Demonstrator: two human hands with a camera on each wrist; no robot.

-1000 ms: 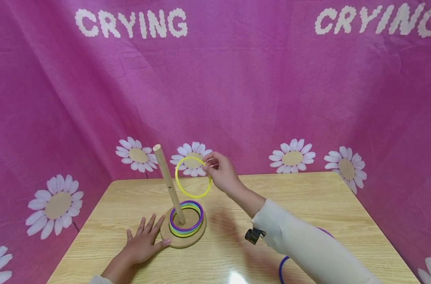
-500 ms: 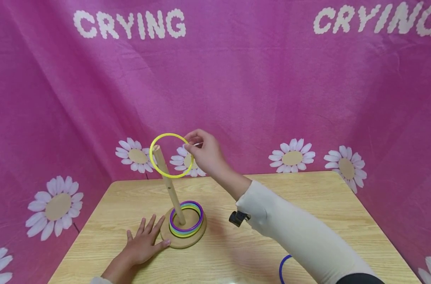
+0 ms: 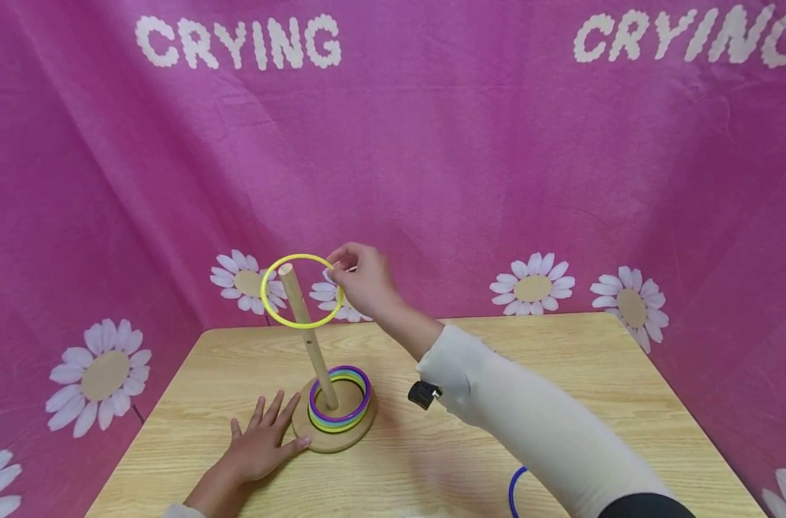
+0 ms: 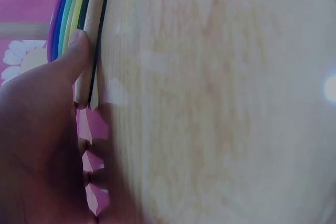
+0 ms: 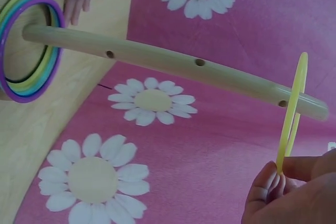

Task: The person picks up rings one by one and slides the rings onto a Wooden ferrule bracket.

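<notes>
My right hand (image 3: 365, 282) pinches a yellow ring (image 3: 300, 327) at its right side. In the right wrist view the yellow ring (image 5: 288, 124) encircles the wooden post (image 5: 157, 65) just below its tip. The post (image 3: 313, 352) rises from a round wooden base (image 3: 331, 443) on the table. Several rings lie stacked round the foot of the post, a purple ring (image 3: 368, 385) on top. My left hand (image 3: 258, 447) lies with fingers spread beside the base, its thumb on the base's edge. In the left wrist view the left thumb (image 4: 76, 51) touches the base (image 4: 93, 35) near the stacked rings.
Part of a blue ring (image 3: 512, 493) shows on the wooden table (image 3: 237, 360) at the front right, partly hidden by the right sleeve (image 3: 535, 424). Behind the table hangs a pink cloth (image 3: 431, 180) with white flowers and letters.
My right hand has carried the yellow ring left and up from beside the post, over its top, then slightly down round it. The left hand has stayed in place.
</notes>
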